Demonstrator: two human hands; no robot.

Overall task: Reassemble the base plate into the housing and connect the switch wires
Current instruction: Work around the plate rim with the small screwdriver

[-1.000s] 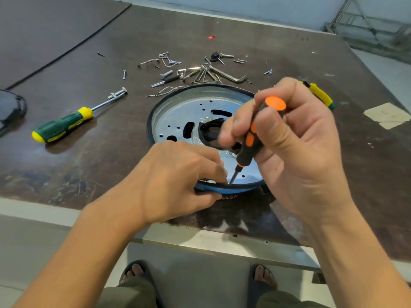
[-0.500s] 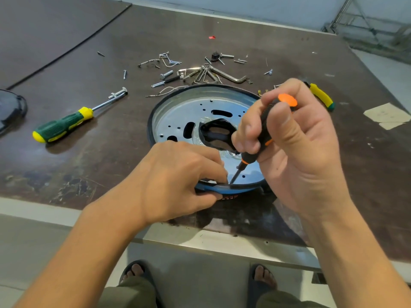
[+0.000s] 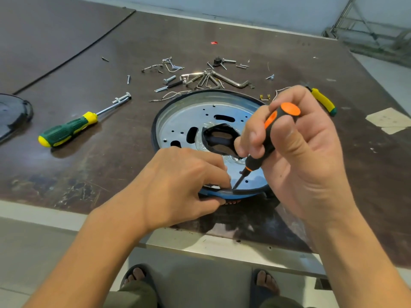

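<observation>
since one second ago the right hand (image 3: 307, 156) has leaned the screwdriver (image 3: 270, 121) a little to the right, so its orange cap now stands more right than before, while the tip stays at the same place on the near rim and the left hand (image 3: 178, 183) has not moved. the right hand is curled round the black and orange handle, with thumb and fingers closed on it, and the thin shaft goes down and to the left. its tip touches the near edge where the base plate (image 3: 189, 121) meets the housing (image 3: 154, 130), just beside the left fingertips. the left hand pinches this near rim of the housing, fingers on top and thumb under it. the base plate, shiny metal with many holes and slots, lies inside the round black housing in the middle of the table (image 3: 89, 174), close to the near edge. a black part (image 3: 220, 138) shows through the big hole in the centre of the plate. thin wires (image 3: 173, 95) lie on the table just beyond the far left rim of the housing. farther away are loose screws and hex keys (image 3: 206, 78). a green screwdriver (image 3: 66, 130) lies well to the left, and a yellow and green handle (image 3: 322, 101) shows behind the right hand. a black lid (image 3: 11, 112) is at the left edge and pieces of paper (image 3: 389, 121) at the right.
</observation>
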